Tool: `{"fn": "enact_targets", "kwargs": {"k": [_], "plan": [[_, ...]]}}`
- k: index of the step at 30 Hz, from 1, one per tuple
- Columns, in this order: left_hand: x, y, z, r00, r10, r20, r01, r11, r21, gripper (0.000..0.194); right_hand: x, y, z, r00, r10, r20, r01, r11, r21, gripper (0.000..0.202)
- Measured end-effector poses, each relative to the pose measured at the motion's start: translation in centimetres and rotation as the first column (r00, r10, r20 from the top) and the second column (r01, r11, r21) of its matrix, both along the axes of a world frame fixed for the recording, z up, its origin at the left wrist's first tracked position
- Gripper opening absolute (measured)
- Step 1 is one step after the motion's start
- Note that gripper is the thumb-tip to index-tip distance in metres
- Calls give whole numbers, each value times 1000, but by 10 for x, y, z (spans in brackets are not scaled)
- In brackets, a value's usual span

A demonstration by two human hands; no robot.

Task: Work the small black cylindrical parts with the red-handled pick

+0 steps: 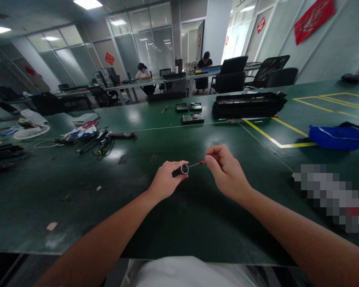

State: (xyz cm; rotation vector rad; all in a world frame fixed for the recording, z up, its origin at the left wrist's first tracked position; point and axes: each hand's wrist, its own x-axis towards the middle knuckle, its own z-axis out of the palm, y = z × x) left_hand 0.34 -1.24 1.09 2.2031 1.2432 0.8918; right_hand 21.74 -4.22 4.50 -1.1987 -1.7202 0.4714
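My left hand [166, 177] is closed around a short black cylinder [184, 169] with a pale ring at its end, which faces me. Its exact kind I cannot make out. In my right hand [227, 171] is a screwdriver [202, 162] with a red handle, pinched between thumb and fingers. The thin metal shaft points left and its tip reaches the ringed end of the cylinder; whether it touches is too small to tell. Both hands are above the green tabletop [155, 215], near its middle.
Several hard drives [192, 118] lie at the back beside a long black housing [248, 105]. On the left are tangled cables [100, 143] and a white round grille [31, 131]. A blue bin [339, 137] stands right. Two people sit at a far table.
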Motion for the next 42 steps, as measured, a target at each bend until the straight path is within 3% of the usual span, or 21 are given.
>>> {"fn": "enact_targets", "kwargs": {"k": [6, 9, 11, 13, 15, 19, 23, 27, 33, 42], "plan": [[1, -2, -2, 1000, -12, -4, 12, 1000, 8, 40, 0, 3, 0, 999, 13, -53, -14, 1000, -26, 25], [-1, -2, -1, 999, -41, -8, 42, 997, 57, 40, 2, 14, -4, 970, -26, -242, -3, 993, -119, 27], [-2, -1, 1, 997, -65, -34, 69, 991, 117, 39, 5, 23, -7, 872, -35, -488, -97, 965, -242, 26], [-3, 2, 3, 997, -55, -51, 62, 987, 150, 40, 7, 29, -9, 763, -31, -646, -269, 893, -360, 27], [-4, 4, 3, 998, -23, -52, 30, 990, 135, 40, 6, 31, -10, 720, -70, -690, -252, 900, -355, 25], [-3, 5, 2, 998, -15, -56, 20, 996, 90, 39, 2, 26, -11, 798, -55, -601, -119, 962, -246, 25], [-3, 3, 2, 998, -38, -53, 43, 994, 102, 40, 1, 19, -8, 920, -57, -387, -1, 989, -148, 26], [-2, 2, 2, 997, -18, -77, 25, 995, 92, 40, 2, 12, -6, 986, -74, -151, 66, 996, -55, 25], [-2, 2, 0, 994, -14, -105, 23, 996, 83, 42, 2, 5, -3, 994, -109, 33, 105, 989, 105, 25], [-1, 1, 2, 991, -35, -127, 38, 999, 27, 45, 2, 4, 1, 986, -82, 147, 57, 984, 170, 20]]}}
